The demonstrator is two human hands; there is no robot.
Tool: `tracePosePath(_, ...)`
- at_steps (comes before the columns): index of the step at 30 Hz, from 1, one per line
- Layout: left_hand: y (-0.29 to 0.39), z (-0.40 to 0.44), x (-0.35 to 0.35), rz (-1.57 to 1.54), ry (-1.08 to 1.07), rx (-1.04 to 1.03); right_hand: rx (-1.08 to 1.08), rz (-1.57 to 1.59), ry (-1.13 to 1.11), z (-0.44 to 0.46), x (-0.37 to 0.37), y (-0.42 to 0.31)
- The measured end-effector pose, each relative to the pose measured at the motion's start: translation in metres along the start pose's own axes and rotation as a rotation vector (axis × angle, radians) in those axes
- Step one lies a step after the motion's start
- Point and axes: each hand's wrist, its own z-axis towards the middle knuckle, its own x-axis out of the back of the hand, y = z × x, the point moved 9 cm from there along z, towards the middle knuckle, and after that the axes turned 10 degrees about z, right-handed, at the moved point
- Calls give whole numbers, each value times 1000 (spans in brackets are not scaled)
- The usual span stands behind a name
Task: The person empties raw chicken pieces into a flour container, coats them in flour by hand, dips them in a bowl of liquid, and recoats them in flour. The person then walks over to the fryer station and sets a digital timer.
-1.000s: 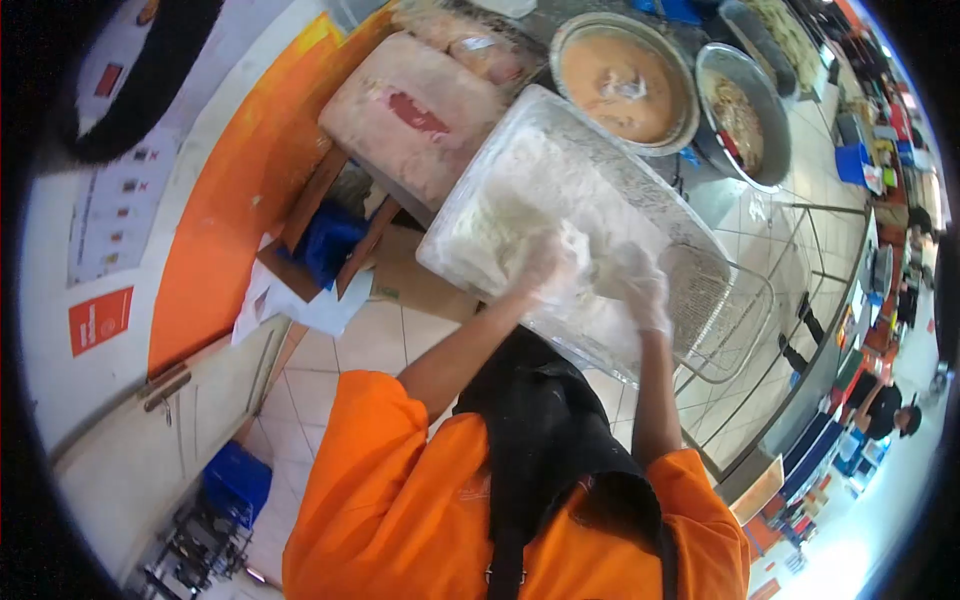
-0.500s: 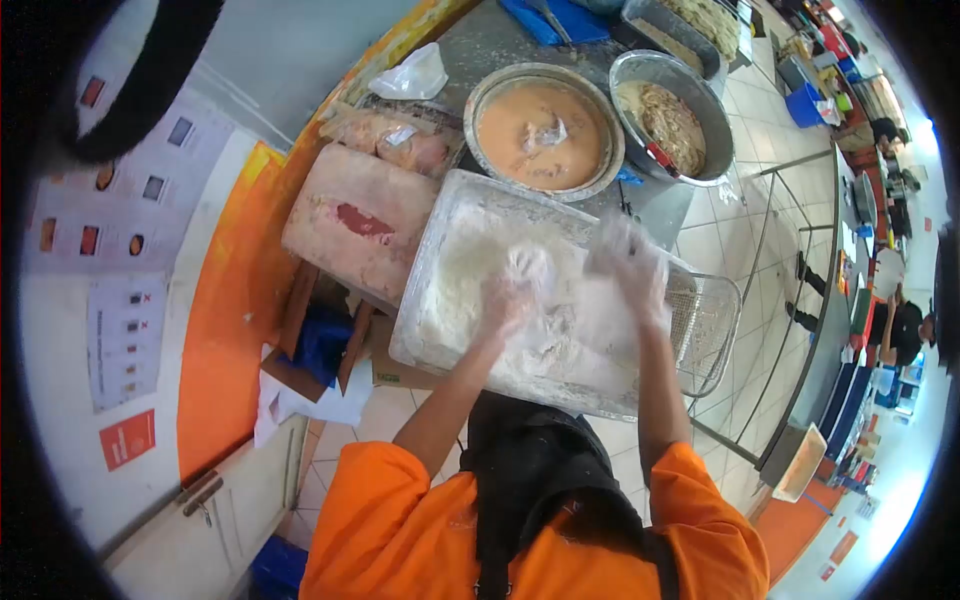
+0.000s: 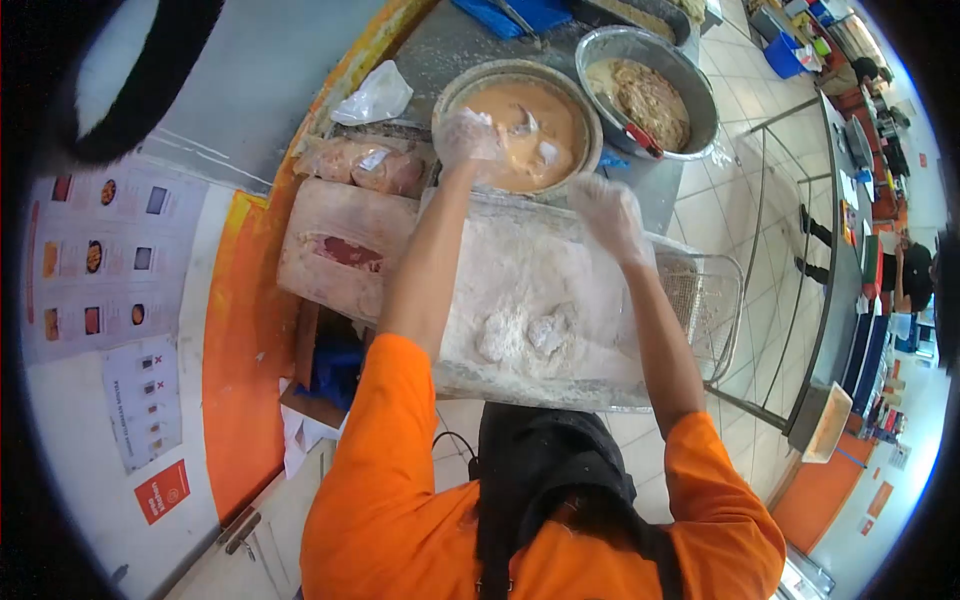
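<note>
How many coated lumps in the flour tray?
2: left lump and right lump, side by side toward the wearer's side of the tray. More may be buried in the flour.

A restaurant kitchen: batter bowl [image 3: 592, 135], flour tray [image 3: 520, 265], fry basket [image 3: 738, 300]

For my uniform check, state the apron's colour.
The apron is black, clearest in the head view.

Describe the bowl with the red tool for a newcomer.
Find the wide tray of white powder. Past it stands a pair; take the grey metal bowl on the right. A red tool lies at its rim, while its neighbour holds orange liquid.
</note>
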Motion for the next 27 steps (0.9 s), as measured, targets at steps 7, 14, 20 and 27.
tracePosePath(7, 5, -113, 45, -503, -105, 139, -109, -57, -440, -162, -94, 115)
tracePosePath(14, 51, -319, -105, -358, -540, -155, 225, -213, -722, -219, -107, 86)
tracePosePath(20, 86, -320, -102, -364, -840, -134, -368, 61, -758, -212, -82, 74)
tracePosePath(27, 116, -334, -100, -253, -821, -371, -76, -177, -671, -222, -115, 105)
